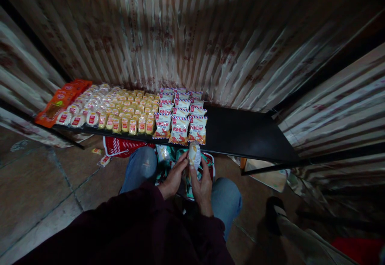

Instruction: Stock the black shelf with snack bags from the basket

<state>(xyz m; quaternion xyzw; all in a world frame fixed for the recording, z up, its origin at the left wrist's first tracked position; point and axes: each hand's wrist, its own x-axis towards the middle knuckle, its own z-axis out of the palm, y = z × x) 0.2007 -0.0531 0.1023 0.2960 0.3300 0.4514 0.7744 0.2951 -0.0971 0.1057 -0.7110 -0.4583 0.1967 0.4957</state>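
Note:
Between my two hands, a small whitish snack packet (195, 155) is held in front of the shelf's near edge. My left hand (176, 176) grips its left side with bent fingers, and my right hand (202, 184) has thumb and fingers around its right and lower part. Just beyond, white snack bags (179, 130) with red print and striped edges stand in rows on the black shelf (237, 130). Below my hands, a basket holding green-and-white packets (165, 153) sits between my knees, partly hidden.
Wrapped yellow cakes (132, 126), white round cakes (77, 120) and orange packets (61, 100) fill the shelf's left part. Under it is a red basket (116, 146). Two small packets, one of them red and white (105, 160), lie on the floor. Another person's leg (288, 225) is at right.

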